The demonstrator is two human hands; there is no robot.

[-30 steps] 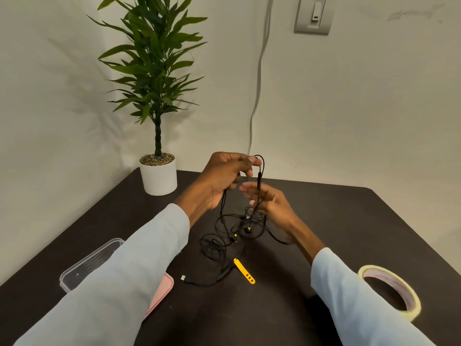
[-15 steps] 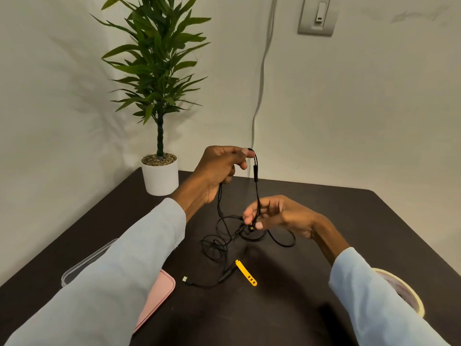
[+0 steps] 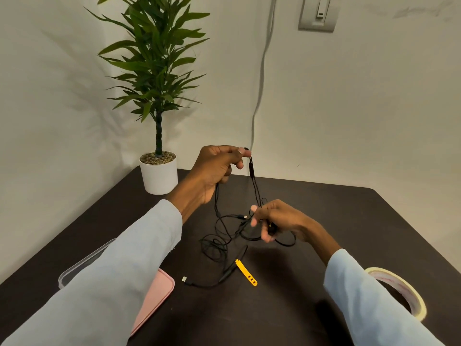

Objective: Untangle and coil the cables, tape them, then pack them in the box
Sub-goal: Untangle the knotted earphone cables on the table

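A tangle of thin black cables [image 3: 219, 243] lies on the dark table [image 3: 349, 216], with a small plug end [image 3: 185, 279] and a yellow strap [image 3: 246, 272] near the front. My left hand [image 3: 217, 168] pinches one cable high above the table, an inline remote [image 3: 252, 167] hanging just below my fingers. My right hand [image 3: 277, 219] is lower and pinches the same strand where it meets the tangle, with a small dark earpiece in my fingers. A roll of tape [image 3: 399, 293] lies at the right. The clear box [image 3: 82, 263] and its pink lid [image 3: 154, 295] sit at the left, partly behind my sleeve.
A potted plant in a white pot [image 3: 159, 174] stands at the table's back left corner. A grey wire [image 3: 259, 91] runs down the wall behind the table. A wall switch [image 3: 319, 12] is at the top.
My left hand has risen slightly with the cable. My right hand has slid down and to the right along the strand, away from the left, stretching it out.
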